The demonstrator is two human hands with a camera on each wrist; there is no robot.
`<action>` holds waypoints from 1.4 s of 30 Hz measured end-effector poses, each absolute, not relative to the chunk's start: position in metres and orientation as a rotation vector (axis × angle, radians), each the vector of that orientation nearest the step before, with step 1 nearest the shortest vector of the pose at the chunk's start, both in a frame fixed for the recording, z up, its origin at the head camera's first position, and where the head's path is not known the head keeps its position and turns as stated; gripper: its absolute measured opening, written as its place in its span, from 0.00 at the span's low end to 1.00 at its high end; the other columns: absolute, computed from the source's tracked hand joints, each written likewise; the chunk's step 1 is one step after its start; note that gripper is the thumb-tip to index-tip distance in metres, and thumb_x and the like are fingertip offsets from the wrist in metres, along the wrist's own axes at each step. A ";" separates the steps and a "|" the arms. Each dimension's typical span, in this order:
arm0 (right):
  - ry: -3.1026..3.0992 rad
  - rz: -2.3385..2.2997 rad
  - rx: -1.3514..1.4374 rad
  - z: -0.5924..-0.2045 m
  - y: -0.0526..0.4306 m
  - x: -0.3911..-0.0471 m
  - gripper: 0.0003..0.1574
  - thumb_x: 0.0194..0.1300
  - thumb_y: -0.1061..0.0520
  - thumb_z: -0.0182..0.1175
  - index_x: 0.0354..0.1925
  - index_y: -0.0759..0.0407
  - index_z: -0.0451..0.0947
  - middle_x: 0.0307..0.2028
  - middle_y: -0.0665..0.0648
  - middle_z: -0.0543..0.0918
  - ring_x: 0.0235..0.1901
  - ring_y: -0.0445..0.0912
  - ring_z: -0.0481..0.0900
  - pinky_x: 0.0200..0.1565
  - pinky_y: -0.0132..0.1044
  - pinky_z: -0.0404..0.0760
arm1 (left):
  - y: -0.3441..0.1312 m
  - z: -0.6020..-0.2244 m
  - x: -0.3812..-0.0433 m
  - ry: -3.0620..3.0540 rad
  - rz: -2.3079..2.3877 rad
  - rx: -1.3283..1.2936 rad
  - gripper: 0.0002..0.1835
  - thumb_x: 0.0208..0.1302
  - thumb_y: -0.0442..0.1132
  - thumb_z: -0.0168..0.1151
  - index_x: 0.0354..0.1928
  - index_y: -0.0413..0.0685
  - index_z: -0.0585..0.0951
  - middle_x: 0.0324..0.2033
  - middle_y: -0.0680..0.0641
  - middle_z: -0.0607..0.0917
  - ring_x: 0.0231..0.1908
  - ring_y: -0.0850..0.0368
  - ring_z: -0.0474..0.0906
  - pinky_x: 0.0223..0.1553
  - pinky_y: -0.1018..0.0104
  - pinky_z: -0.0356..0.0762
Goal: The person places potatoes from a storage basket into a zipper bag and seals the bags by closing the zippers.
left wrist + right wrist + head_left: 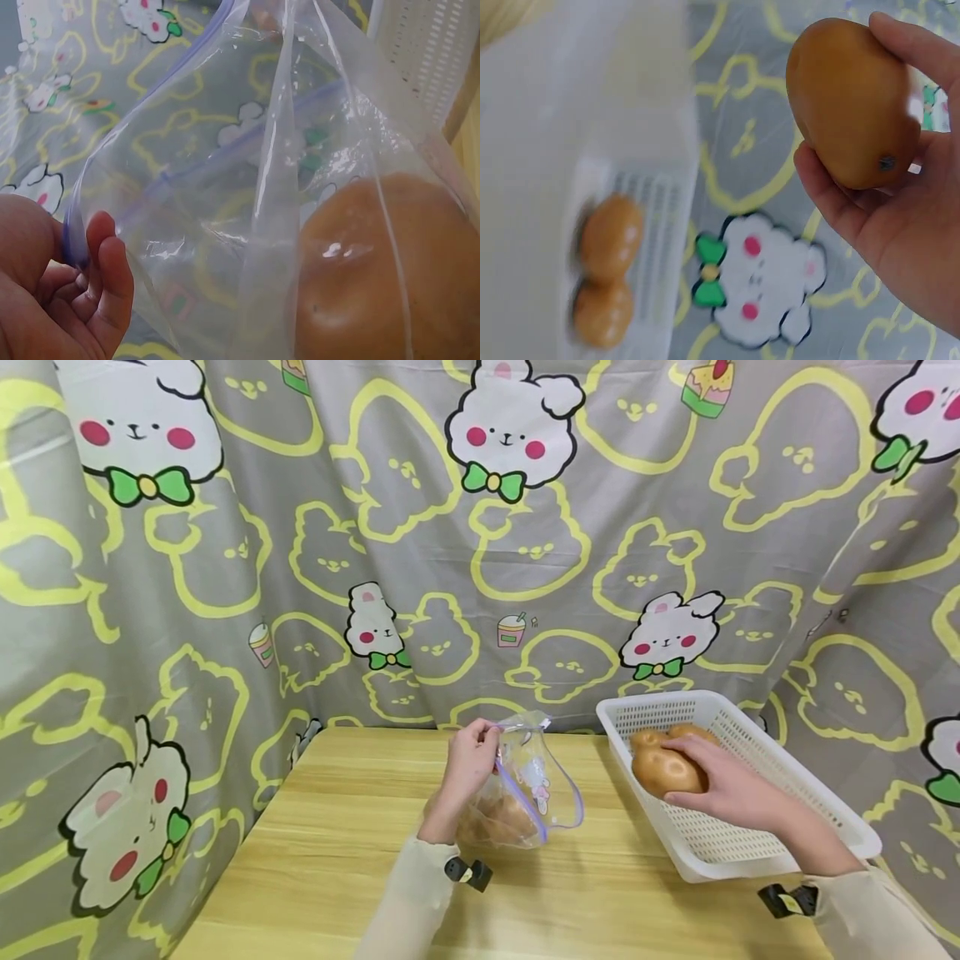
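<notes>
My left hand (472, 758) pinches the rim of a clear zip bag (566, 777) with a purple seal strip. Its mouth gapes toward the right. Inside lies a brown, rounded, potato-like thing (375, 277), seen through the plastic in the left wrist view. Over the white basket (795, 793), my right hand (738, 785) grips a smooth brown oval potato-like thing (855, 105), thumb on one side and fingers on the other. A small dark scar marks one end of it. Two similar brown ones (611, 240) sit in the basket, partly hidden behind the hand in the head view.
The wooden table (322, 852) carries the bag at its middle and the basket on the right. A grey curtain (420, 560) with cartoon rabbits hangs behind the table and along both sides. Each wrist wears a small black camera (468, 872).
</notes>
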State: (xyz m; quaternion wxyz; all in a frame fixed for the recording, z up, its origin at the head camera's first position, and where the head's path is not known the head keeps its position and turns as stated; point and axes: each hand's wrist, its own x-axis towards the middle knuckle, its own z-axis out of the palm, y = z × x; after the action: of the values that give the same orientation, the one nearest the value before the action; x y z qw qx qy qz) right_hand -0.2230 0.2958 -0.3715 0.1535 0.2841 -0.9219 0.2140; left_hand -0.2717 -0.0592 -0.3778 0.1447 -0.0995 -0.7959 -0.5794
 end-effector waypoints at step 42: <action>-2.687 0.909 1.177 -0.373 0.151 -0.244 0.38 0.61 0.52 0.60 0.67 0.58 0.62 0.61 0.59 0.67 0.52 0.54 0.71 0.49 0.50 0.74 | -0.050 -0.373 -0.276 -2.300 -1.696 -0.268 0.11 0.67 0.36 0.53 0.35 0.33 0.80 0.15 0.49 0.74 0.12 0.60 0.73 0.16 0.65 0.79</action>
State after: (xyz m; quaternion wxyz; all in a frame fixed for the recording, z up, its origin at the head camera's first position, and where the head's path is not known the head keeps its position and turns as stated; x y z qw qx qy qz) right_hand -0.2439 0.1509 -0.3727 0.0352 0.3830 -0.8744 0.2958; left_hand -0.2759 -0.0500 -0.3725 0.1352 -0.0924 -0.7939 -0.5856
